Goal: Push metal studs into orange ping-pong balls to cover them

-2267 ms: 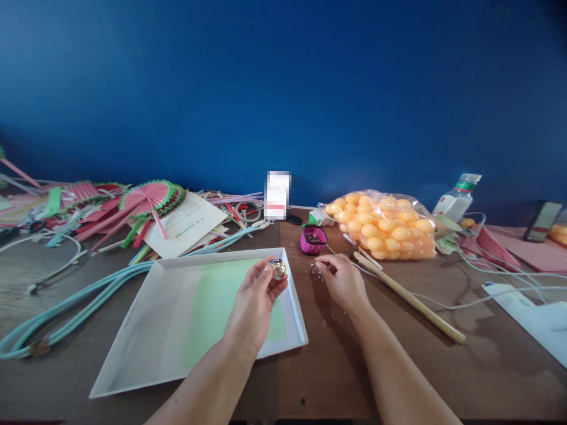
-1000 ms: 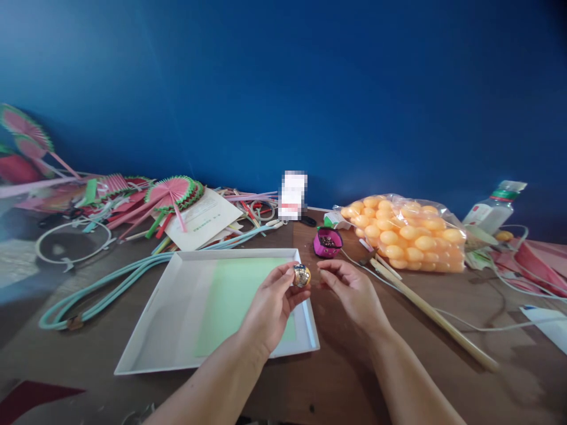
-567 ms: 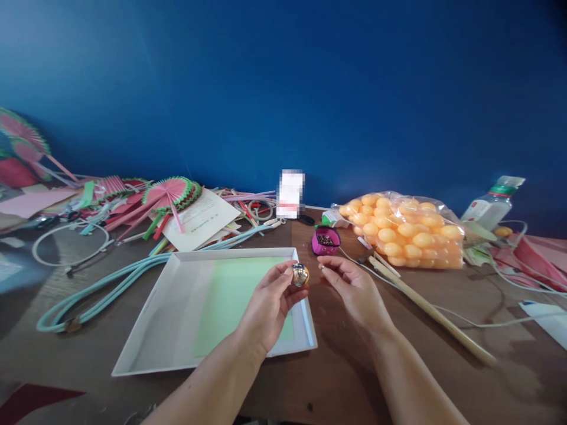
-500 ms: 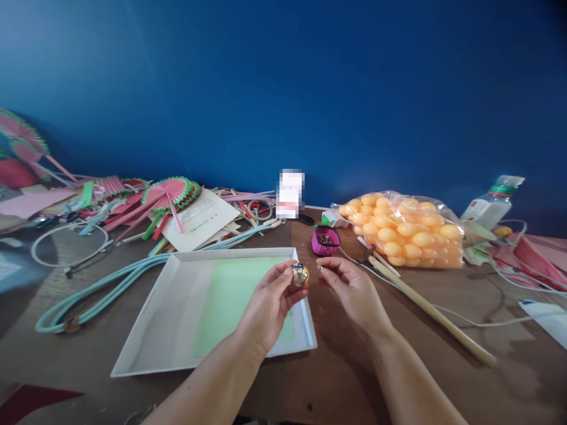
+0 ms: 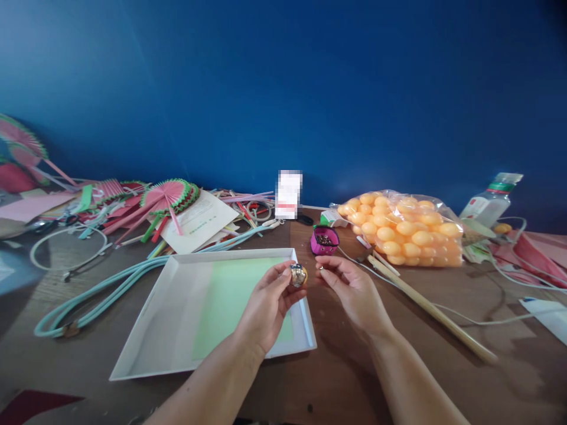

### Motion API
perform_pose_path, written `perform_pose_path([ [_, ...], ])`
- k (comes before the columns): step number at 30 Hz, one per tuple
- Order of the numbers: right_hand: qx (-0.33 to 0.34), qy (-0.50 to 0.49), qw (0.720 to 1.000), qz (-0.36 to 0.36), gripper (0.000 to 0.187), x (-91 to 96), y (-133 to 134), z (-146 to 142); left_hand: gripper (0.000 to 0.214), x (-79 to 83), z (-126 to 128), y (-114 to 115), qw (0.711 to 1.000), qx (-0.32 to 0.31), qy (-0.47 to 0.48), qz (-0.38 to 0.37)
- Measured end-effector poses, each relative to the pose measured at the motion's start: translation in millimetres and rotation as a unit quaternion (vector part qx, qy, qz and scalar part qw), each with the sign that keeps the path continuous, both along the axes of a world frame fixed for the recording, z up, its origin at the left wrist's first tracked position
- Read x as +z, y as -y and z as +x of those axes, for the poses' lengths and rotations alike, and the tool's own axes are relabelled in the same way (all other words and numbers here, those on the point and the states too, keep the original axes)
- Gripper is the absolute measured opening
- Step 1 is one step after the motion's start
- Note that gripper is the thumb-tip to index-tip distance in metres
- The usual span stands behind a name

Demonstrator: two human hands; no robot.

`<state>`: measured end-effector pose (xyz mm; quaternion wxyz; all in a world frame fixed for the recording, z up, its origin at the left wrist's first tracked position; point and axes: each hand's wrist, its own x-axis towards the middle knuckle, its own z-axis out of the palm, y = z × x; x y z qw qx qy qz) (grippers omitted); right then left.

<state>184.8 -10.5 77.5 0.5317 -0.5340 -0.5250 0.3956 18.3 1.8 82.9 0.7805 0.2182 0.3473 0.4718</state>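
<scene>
Pinches shiny gold-toned ball (image 5: 298,275) between thumb and fingers of left hand (image 5: 269,300), above right rim of white tray (image 5: 148,333). Probably light, rigid, slick; best gripped by opposite sides. Pinches tiny bright piece (image 5: 321,268), too small to identify, in right hand (image 5: 354,292). Includes, beyond, magenta open container (image 5: 325,248) of small bits.

L hand (image 5: 267,301) nr R hand (image 5: 352,292), both in thumb-finger pinch, forearms (image 5: 215,378) diag. inward
</scene>
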Motion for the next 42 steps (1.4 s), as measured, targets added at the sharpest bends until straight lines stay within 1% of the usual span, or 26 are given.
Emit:
perform_pose_path([
  [7,-0.004,-0.004,1.0,0.002,0.019,-1.2,-0.9,-0.3,0.024,0.7,0.9,0.1,1.0,0.0,-0.006,0.001],
  [14,-0.025,0.051,0.998,0.027,0.015,2.6,0.9,-0.1,0.025,1.3,0.2,0.2,1.0,0.001,-0.009,-0.005],
  [16,-0.023,0.032,0.999,0.025,0.013,1.5,0.5,0.5,0.025,1.5,0.1,-0.1,1.0,0.002,-0.011,-0.006],
  [20,-0.004,-0.067,0.998,-0.004,0.015,-3.1,-0.4,1.7,0.025,0.4,0.1,-0.1,1.0,-0.002,-0.015,-0.001],
  [25,0.017,-0.173,0.984,-0.034,0.014,-3.7,0.7,0.7,0.027,-1.5,0.4,0.0,1.0,-0.001,-0.019,0.003],
  [27,0.024,-0.195,0.98,-0.035,0.013,-2.4,1.6,0.2,0.028,-1.7,0.4,-0.3,1.0,-0.004,-0.017,0.005],
  [32,0.048,-0.183,0.981,-0.041,0.011,0.5,4.2,0.5,0.032,-0.9,0.4,-0.6,1.0,-0.011,-0.016,0.013],
  [42,0.087,-0.181,0.977,-0.071,0.013,1.3,7.0,-1.6,0.033,-0.3,0.5,1.6,0.999,-0.022,-0.022,0.03],
])
